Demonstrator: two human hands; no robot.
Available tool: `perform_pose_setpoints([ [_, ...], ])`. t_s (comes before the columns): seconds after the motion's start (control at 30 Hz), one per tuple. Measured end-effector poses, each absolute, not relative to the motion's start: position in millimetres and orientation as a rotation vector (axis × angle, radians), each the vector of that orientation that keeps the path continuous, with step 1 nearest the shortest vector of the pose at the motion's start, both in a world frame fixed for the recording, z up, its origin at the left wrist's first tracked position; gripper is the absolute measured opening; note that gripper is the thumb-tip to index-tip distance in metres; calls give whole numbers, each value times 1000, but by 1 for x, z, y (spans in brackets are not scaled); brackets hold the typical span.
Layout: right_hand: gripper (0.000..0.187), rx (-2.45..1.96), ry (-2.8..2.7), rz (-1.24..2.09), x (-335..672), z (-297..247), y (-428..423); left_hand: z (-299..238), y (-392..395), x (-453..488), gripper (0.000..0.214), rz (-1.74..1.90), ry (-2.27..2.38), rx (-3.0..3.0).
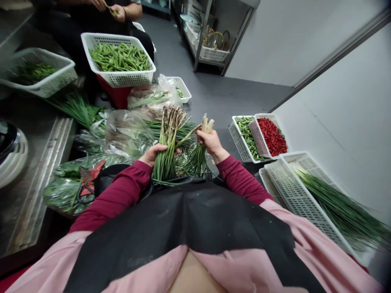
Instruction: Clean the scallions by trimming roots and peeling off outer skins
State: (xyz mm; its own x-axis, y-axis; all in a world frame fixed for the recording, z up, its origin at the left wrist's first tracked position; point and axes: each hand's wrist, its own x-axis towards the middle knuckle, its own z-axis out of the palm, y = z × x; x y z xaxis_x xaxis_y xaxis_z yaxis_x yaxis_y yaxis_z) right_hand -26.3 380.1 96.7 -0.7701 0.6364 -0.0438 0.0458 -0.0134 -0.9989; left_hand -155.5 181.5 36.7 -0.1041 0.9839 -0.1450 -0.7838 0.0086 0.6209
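A: Obs. The person's left hand (154, 154) is closed round the large bundle (167, 140) of green stalks. The pale cut ends point up, and it is held over the black apron (189, 219). Right hand?

B: The right hand (211, 142) is fisted round a small bunch (198, 158), just right of the large bundle. One loose stalk (187, 136) bridges the two.

A: Risk?

B: Judged: the loose stalk looks caught in both, so it may snap or drag its neighbours out if the hands part. The large bundle is gripped well below its cut ends, so the top could splay and shed stalks onto the plastic bags (128, 130) beyond.

A: Surface, room?

B: Grey floor (214, 93), with a steel surface (39, 162) at left. White baskets stand around: green pods (119, 57) far left, red chillies (271, 136) right, long stalks in the tray (293, 191) near right. Red-handled scissors (88, 179) near left. A co-worker's hands (117, 12) at far left, metal shelving (210, 44) far.
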Motion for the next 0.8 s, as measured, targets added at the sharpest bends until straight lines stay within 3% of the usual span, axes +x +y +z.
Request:
perform_pose_setpoints([
  [0.57, 12, -999, -1220, 1355, -24, 142, 500, 43, 163, -155, 64, 1605, 779, 407],
  [0.8, 20, -780, -1887, 1372, -36, 102, 445, 43, 161, -163, 63, 1663, 774, 408],
])
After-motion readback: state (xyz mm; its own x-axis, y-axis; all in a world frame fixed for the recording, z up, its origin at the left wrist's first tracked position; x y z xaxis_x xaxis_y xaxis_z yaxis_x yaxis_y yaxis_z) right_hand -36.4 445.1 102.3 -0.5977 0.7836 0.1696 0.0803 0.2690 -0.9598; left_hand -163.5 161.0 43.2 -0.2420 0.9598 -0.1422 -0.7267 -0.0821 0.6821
